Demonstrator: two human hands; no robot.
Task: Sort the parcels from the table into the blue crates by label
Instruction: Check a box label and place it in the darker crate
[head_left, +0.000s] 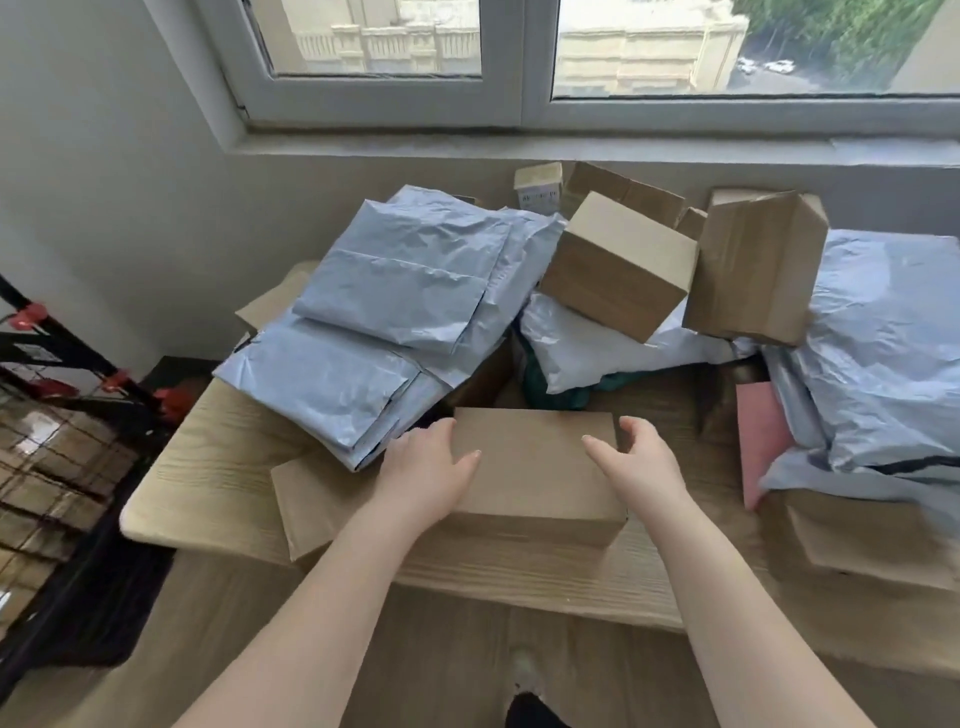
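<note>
Wooden table (218, 467) under the window (519, 62), heaped with parcels. Largest mass: grey poly mailers (395, 312) stacked at left, overhanging the pile's edge; a second mailer stack (883, 353) at right, cut off by the frame. Between them, two brown cartons (618, 273) (753, 270) sit tilted on a white mailer (597, 348), apparently tossed rather than stacked. A pink envelope (761, 441) pokes out from under the right stack.

Nearest the table edge: a closed cardboard box (535, 467), lying flat. Left hand (426, 467) rests on its left side, fingers curled over the far corner, thumb on top. Right hand (634, 457) is at the right side, fingers bent toward the far corner, thumb over the top; contact there is uncertain. Hands apart, bracketing the box, likely a two-handed lift.

No label visible on the box top; possibly underneath. Blue crates not in view. Black wire rack (57, 395) at left, contents unclear.
</note>
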